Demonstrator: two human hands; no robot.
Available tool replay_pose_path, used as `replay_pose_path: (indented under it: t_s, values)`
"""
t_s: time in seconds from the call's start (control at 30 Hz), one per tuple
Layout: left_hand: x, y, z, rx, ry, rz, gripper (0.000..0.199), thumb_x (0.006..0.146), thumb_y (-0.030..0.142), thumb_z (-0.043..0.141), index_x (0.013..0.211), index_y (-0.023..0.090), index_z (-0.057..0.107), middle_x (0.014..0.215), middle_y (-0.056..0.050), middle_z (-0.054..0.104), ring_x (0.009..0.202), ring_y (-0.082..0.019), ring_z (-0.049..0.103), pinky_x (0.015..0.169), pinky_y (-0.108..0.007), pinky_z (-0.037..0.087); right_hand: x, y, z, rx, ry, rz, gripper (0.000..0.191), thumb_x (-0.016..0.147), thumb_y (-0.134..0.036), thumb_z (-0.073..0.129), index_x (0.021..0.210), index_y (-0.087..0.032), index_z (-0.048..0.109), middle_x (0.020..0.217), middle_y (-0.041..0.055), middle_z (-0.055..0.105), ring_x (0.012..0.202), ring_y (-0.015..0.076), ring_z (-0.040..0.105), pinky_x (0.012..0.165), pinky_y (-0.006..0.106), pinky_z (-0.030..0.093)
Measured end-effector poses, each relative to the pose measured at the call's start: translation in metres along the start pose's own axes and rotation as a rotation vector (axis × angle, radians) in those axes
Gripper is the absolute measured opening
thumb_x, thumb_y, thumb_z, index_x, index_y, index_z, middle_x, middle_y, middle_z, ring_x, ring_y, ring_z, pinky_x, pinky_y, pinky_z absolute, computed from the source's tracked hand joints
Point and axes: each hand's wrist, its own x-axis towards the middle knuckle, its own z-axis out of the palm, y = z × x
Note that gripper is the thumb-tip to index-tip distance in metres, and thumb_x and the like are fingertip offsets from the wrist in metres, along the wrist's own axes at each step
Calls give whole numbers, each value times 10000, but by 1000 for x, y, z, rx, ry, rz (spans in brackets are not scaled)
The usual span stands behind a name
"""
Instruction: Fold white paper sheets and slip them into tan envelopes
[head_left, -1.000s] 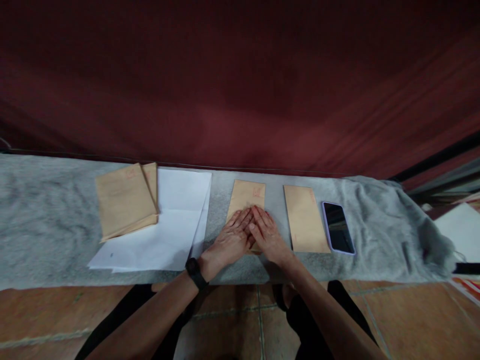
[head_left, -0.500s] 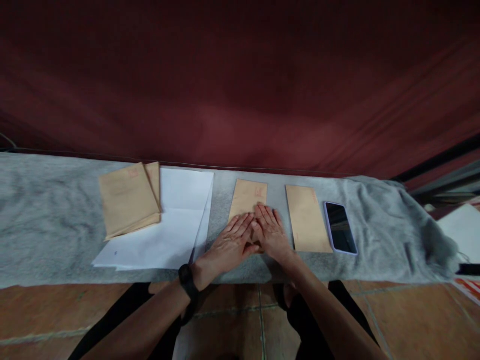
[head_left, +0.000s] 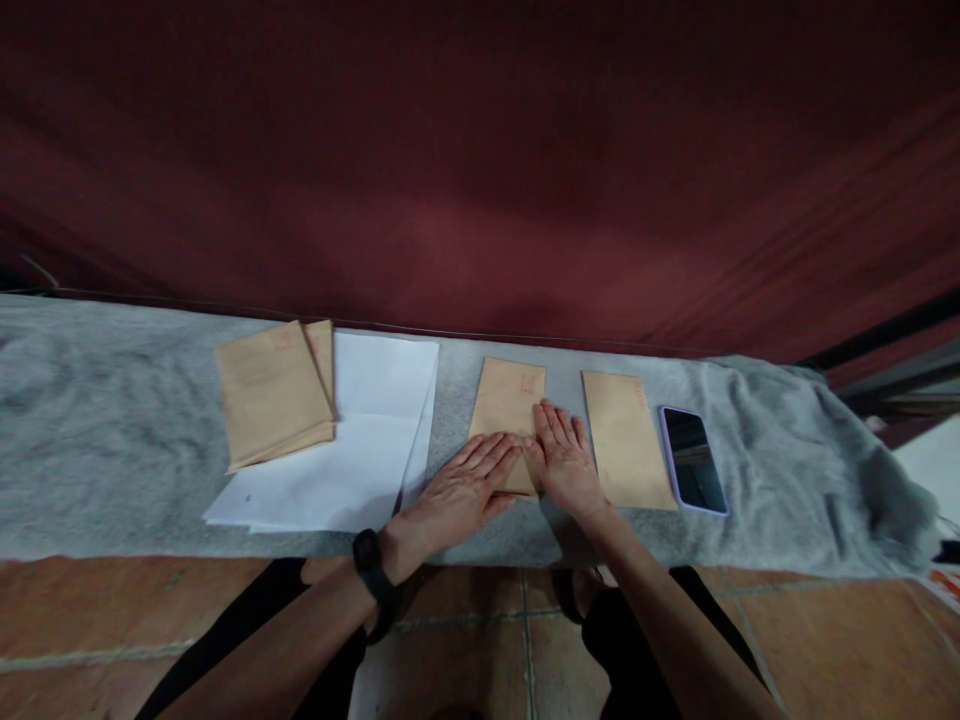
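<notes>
A brown envelope (head_left: 507, 392) with a red printed mark lies on the grey cloth in front of me. Flat on its lower left part rests my left hand (head_left: 463, 487), fingers stretched out, a dark watch at the wrist. My right hand (head_left: 565, 462) lies spread on the envelope's right edge. To the right is a second brown envelope (head_left: 628, 440). White paper sheets (head_left: 352, 455) lie on the left, partly under a pile of brown envelopes (head_left: 274, 395).
A phone (head_left: 694, 460) in a pale purple case lies right of the second envelope. The grey cloth (head_left: 90, 430) is rumpled at the right end. A dark red surface (head_left: 480, 180) rises behind it. Tiled floor shows below.
My hands have moved slightly apart, the right one towards the envelope's right edge, so more of the envelope shows between them. The view has shifted a little.
</notes>
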Motion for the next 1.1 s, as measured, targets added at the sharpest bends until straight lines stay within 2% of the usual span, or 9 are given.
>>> replay_pose_path:
  t_s: [0.2,0.37,0.6,0.73,0.9,1.0,1.1]
  values:
    - [0,-4,5,-39,31,-10,634,1023,380,502,1584,180,284,1654,-105,338,1548,-218,258,1281,-431,220,1,2,0,-8,-23,7,605,1070,-428,337,1595,-127,312,1648,117,345,1515,307,312,1239,523,198]
    - [2,-4,4,-72,26,-50,603,1004,375,543,1554,205,363,1638,-85,377,1530,-208,307,1273,-418,249,1,3,0,6,-28,8,615,1068,-450,336,1590,-125,325,1644,119,354,1516,307,309,1241,525,203]
    - [2,4,5,-2,71,-103,527,1041,311,415,1558,218,370,1628,-52,399,1535,-216,294,1272,-466,236,-4,-1,-3,78,-1,15,579,1074,-389,310,1587,-122,330,1636,147,362,1531,302,290,1237,546,241]
    - [1,7,9,33,117,-144,518,1042,298,382,1545,176,396,1620,-73,409,1535,-235,293,1272,-469,230,-12,-16,-8,171,9,-81,583,1079,-372,293,1606,-123,275,1641,154,350,1539,268,282,1246,530,267]
    - [2,4,9,60,116,-173,554,982,190,409,1530,114,411,1612,-120,414,1536,-252,290,1264,-465,252,-23,-42,-13,174,-85,-240,602,1086,-404,303,1609,-111,249,1644,128,348,1546,226,269,1274,486,239]
    - [2,1,8,71,110,-183,551,981,188,413,1527,117,419,1612,-110,416,1535,-255,293,1262,-469,259,-26,-44,-13,121,-104,-248,594,1087,-393,315,1611,-122,245,1654,117,324,1551,231,253,1277,498,227]
    - [3,-1,9,91,112,-178,512,1018,246,392,1516,138,443,1621,-100,402,1531,-259,303,1258,-473,269,-28,-37,-12,72,-110,-243,582,1081,-394,343,1601,-138,286,1657,111,316,1552,248,249,1275,516,216]
